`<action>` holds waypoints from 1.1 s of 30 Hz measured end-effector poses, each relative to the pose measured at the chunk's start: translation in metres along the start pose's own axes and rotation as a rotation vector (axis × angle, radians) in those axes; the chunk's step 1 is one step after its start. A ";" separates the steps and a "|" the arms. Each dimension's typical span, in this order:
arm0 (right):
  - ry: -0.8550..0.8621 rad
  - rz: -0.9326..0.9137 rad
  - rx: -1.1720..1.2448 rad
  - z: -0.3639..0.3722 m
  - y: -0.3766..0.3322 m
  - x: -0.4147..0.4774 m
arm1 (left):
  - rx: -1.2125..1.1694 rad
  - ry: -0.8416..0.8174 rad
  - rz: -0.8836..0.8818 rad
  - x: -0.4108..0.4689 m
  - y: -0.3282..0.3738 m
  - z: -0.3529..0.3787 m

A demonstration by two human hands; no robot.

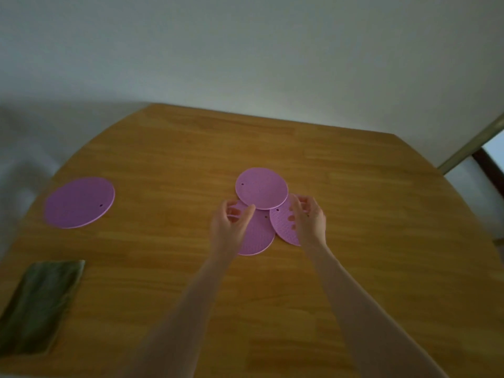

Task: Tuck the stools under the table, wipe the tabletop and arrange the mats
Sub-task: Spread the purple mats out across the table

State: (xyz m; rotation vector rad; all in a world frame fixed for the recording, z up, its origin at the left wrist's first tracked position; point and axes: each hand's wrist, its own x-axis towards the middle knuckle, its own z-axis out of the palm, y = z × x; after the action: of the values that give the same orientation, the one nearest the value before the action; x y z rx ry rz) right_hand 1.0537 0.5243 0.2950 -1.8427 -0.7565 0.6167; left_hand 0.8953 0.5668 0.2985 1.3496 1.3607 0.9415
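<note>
While three purple mats overlap in a cluster at the middle of the table (169, 148), my left hand (231, 222) hovers over the near mat (257, 236) and my right hand (309, 218) over the right mat (283, 223), each with fingers curled and half open; I cannot tell whether either has actually pinched an edge or is merely touching. The far mat (261, 188) lies on top of the other two, just beyond both hands at about twelve o'clock from them, its rim nearly meeting my left thumb, so I judge the left hand the nearer one to slide it clear. Being round, the mats have no long axis; only the small hang-holes differ in direction. A fourth mat (80, 202) lies well apart at about nine o'clock, alone near the left edge. The folded green cloth (41, 306) rests at roughly eight o'clock by the near left edge, untouched. My hands hide parts of the two lower mats, the picture is dim and soft, and no stools are in view.
</note>
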 end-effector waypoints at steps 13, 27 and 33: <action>-0.036 0.055 0.015 -0.008 0.032 0.044 | 0.098 -0.018 -0.055 0.029 -0.017 0.038; -0.037 0.123 -0.109 0.047 0.078 0.117 | 0.151 0.060 -0.147 0.128 -0.077 0.073; 0.017 0.125 -0.227 0.060 0.078 0.129 | 0.175 0.044 -0.172 0.140 -0.082 0.077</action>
State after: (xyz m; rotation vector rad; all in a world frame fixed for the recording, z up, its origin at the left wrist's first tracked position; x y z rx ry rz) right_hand 1.1152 0.6328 0.1916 -2.1134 -0.7285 0.6143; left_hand 0.9607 0.6904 0.1853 1.3226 1.5966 0.7546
